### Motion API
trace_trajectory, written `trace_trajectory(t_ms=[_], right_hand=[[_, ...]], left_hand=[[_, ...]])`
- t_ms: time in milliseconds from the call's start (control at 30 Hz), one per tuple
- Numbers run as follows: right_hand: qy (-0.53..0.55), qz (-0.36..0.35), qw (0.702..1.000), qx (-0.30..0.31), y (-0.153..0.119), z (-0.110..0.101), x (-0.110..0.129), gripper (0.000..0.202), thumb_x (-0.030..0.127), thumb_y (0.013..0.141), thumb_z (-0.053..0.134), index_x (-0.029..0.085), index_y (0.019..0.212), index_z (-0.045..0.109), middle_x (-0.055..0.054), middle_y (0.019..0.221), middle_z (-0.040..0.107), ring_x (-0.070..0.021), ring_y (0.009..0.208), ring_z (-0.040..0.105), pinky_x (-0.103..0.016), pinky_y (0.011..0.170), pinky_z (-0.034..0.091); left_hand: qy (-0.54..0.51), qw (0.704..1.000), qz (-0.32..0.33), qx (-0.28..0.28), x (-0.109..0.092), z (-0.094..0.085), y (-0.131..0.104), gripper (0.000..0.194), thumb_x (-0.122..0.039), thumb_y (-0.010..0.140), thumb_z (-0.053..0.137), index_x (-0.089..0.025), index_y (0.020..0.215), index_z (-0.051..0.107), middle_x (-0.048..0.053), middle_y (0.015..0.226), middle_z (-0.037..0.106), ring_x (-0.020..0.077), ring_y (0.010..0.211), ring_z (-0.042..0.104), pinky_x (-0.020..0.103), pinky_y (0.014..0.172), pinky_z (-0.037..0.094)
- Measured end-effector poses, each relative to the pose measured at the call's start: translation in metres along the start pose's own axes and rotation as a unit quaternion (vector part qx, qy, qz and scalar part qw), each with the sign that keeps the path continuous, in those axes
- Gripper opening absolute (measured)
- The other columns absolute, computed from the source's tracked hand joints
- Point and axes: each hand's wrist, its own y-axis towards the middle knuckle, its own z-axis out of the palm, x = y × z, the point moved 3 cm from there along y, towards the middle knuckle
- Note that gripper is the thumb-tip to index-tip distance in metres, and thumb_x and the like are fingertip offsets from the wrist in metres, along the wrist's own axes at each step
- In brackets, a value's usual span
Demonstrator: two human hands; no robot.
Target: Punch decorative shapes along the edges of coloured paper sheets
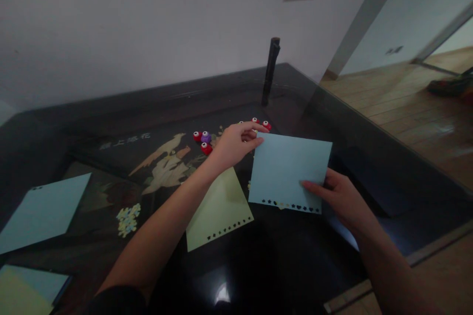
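Observation:
A square sheet of light blue paper (290, 170) is held up above the dark table, with a row of small star- and heart-shaped holes along its lower edge. My right hand (342, 197) grips its right side, thumb on the front face. At the top left corner, the thumb and fingers of my left hand (236, 145) are closed on the same sheet. Below my left forearm lies a pale yellow sheet (221, 206) with similar holes along its near edge. Several small red and purple pieces with white eye-like tops (206, 138) sit beyond my left hand, some partly hidden.
A pile of small paper cut-outs (128, 220) lies left of my forearm. Another blue sheet (44, 211) and some blue and yellow paper (31, 288) are at far left. A dark upright post (271, 71) stands towards the back of the glossy table (369, 177), near the wall.

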Motion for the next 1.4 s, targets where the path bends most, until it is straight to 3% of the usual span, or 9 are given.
trace_trajectory(t_ms=[267,500,633,767,1000,1233,1400], right_hand=[[0.03,-0.049,0.998,-0.037,0.003,-0.009,0.006,0.053,0.033,0.066,0.079,0.023,0.113,0.058,-0.004,0.09,0.075,-0.0212,0.077,0.07,-0.036,0.07,0.056],[-0.04,-0.091,0.989,-0.111,0.008,-0.035,0.03,0.055,0.035,0.065,0.078,0.023,0.115,0.059,0.0,0.073,0.069,-0.0148,0.056,0.06,-0.024,0.046,0.044],[-0.124,-0.062,0.989,-0.044,0.016,-0.041,0.027,0.053,0.036,0.068,0.074,0.022,0.117,0.058,0.0,0.07,0.067,-0.017,0.059,0.061,-0.027,0.052,0.049],[-0.187,-0.049,0.981,0.001,0.021,-0.043,0.013,0.061,0.038,0.073,0.068,0.02,0.129,0.048,0.0,0.068,0.065,-0.02,0.062,0.063,-0.032,0.057,0.051],[-0.305,-0.086,0.948,0.001,0.025,-0.046,0.003,0.041,0.037,0.076,0.063,0.018,0.112,0.061,-0.001,0.066,0.064,-0.0185,0.057,0.06,-0.031,0.055,0.048],[-0.366,-0.107,0.925,-0.007,0.029,-0.042,-0.003,0.039,0.034,0.076,0.06,0.018,0.111,0.062,-0.001,0.065,0.064,-0.0189,0.058,0.059,-0.031,0.056,0.047],[-0.366,-0.106,0.924,-0.007,0.029,-0.041,-0.004,0.039,0.033,0.077,0.058,0.018,0.112,0.063,-0.004,0.076,0.068,-0.02,0.064,0.063,-0.032,0.06,0.049]], left_hand=[[-0.011,0.996,-0.032,-0.086,0.007,-0.006,0.003,0.019,-0.014,0.076,0.063,-0.014,0.095,0.065,0.003,0.087,0.066,0.008,0.062,0.057,0.02,0.056,0.048],[0.018,0.999,-0.022,-0.046,0.025,0.011,0.006,0.009,-0.012,0.08,0.058,-0.012,0.087,0.062,0.003,0.074,0.065,0.0111,0.057,0.062,0.023,0.056,0.051],[0.159,0.986,0.024,-0.041,0.042,0.026,0.005,0.007,-0.012,0.079,0.06,-0.015,0.084,0.065,0.001,0.069,0.065,0.0133,0.064,0.063,0.024,0.061,0.049],[0.238,0.971,0.025,-0.025,0.055,0.038,0.002,0.009,-0.014,0.08,0.06,-0.017,0.086,0.066,0.001,0.073,0.068,0.0152,0.069,0.063,0.025,0.065,0.048],[0.291,0.957,0.009,-0.006,0.061,0.043,0.0,0.011,-0.016,0.082,0.059,-0.018,0.091,0.066,0.003,0.077,0.069,0.0166,0.073,0.064,0.026,0.065,0.048],[0.311,0.95,0.018,0.005,0.063,0.043,0.001,0.012,-0.015,0.081,0.059,-0.017,0.091,0.065,0.003,0.082,0.067,0.0172,0.075,0.061,0.027,0.068,0.047],[0.32,0.947,0.024,0.012,0.063,0.044,0.0,0.012,-0.014,0.081,0.058,-0.017,0.091,0.065,0.004,0.082,0.065,0.0173,0.074,0.06,0.027,0.067,0.046]])
